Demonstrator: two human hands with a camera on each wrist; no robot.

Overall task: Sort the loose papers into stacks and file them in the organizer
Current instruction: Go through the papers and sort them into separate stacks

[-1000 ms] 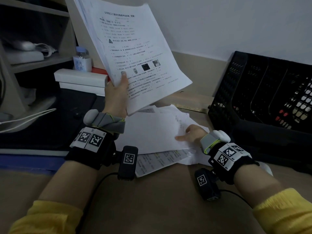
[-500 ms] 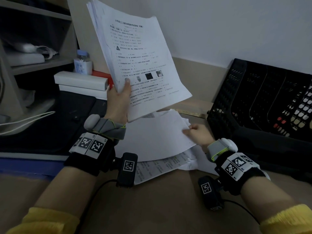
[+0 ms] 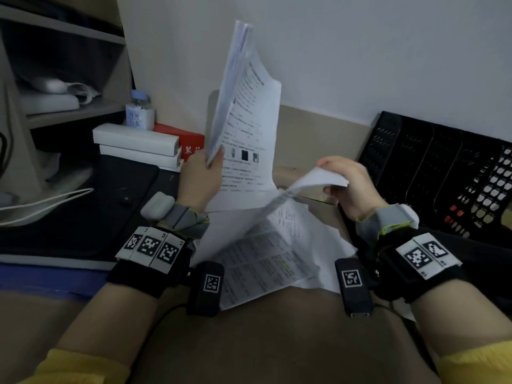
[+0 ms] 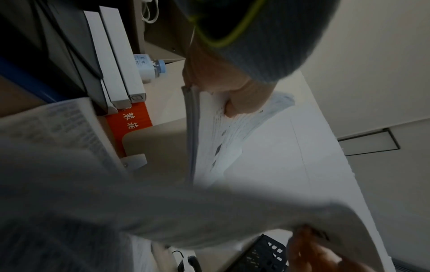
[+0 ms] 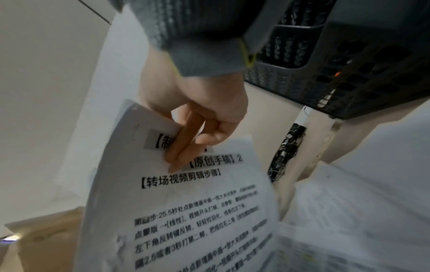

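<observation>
Since before, right hand point(image 3: 346, 187) is lifting a sheet point(image 3: 318, 180) off the pile point(image 3: 277, 256), fingers pinching it. Left hand point(image 3: 201, 178) is clamping the stack point(image 3: 246, 128) upright at 12 o'clock. Organizer point(image 3: 432, 173) at 3 o'clock is being cut off; motion is blurring the print.

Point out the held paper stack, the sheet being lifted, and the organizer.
paper stack point(image 3: 249, 128): head view, printed front page.
lifted sheet point(image 5: 186, 211): right wrist view, printed face.
organizer point(image 3: 415, 167): head view, perforated divider wall.
</observation>
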